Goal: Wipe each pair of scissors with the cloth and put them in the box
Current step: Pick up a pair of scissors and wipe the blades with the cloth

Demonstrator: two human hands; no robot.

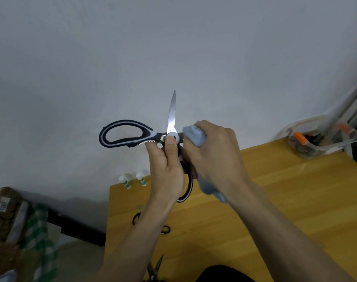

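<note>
Seen from the head camera, a person holds a pair of large kitchen scissors (169,127) spread wide open above a wooden counter (275,200). The left hand (167,169) grips the scissors at the pivot, thumb pressed on the round joint, one serrated blade pointing up and one black-and-grey handle loop jutting left. The right hand (216,151) is closed around a pale blue cloth (194,135), bunched over the other blade just right of the pivot, with a tail of cloth hanging below the palm. At the counter's far right corner stands a clear plastic box (324,137) holding dark and orange-handled tools. More scissors (156,267) lie on the counter near the lower edge, and two small white bottles (132,180) stand at its far left corner.
</note>
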